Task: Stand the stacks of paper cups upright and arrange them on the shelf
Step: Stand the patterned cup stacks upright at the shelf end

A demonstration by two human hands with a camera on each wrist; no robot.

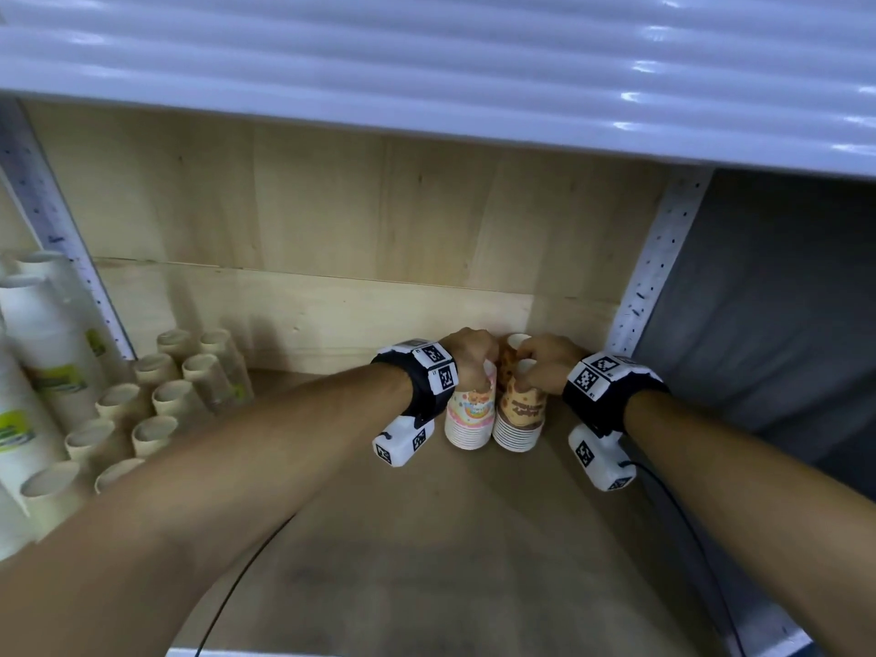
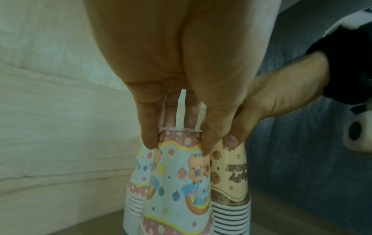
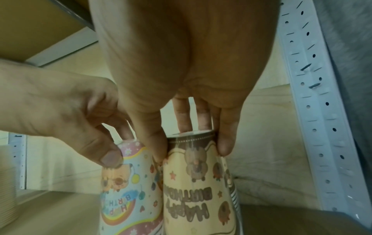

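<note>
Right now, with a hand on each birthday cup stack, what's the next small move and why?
Probably release both. The pink stack and the brown stack stand upright, mouths down, side by side on the shelf. The left hand and right hand only pinch the top cups.

Your left hand (image 1: 469,355) and right hand (image 1: 545,360) reach forward side by side, forearms converging, knuckles up. Each grip points fingertips down: left fingers (image 2: 150,138) pinch the pink cup stack (image 1: 469,419), right fingers (image 3: 225,143) pinch the brown one (image 1: 519,417).
</note>
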